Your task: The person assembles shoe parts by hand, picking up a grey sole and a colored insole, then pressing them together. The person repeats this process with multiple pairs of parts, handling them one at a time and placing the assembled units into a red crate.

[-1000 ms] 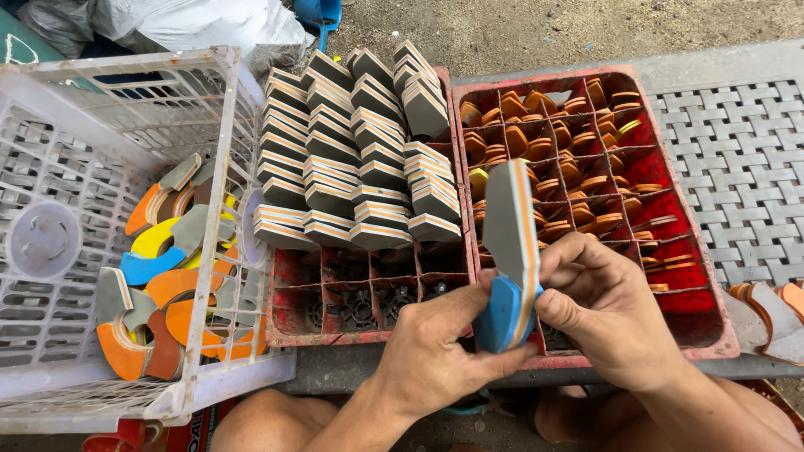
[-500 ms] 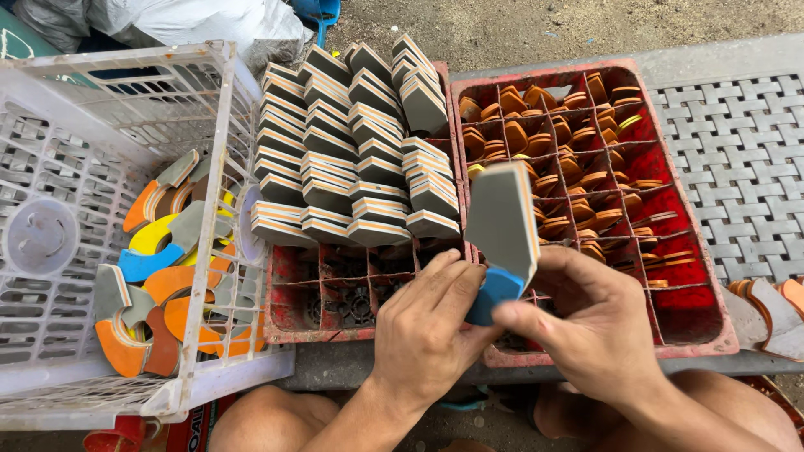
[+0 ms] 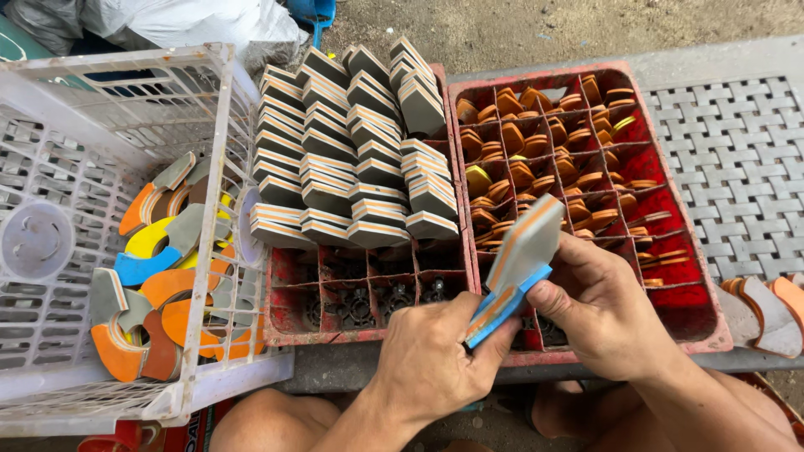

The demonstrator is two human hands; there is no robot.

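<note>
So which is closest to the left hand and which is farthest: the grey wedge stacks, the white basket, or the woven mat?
From the left hand:
1. Grey wedge stacks, just above it in the left red crate.
2. White basket, off to the left side.
3. Woven mat, far right, past the right red crate.

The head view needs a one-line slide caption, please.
Both hands, left hand and right hand, hold a layered foam wedge over red crates.

White basket of curved foam scraps, woven mat
</note>
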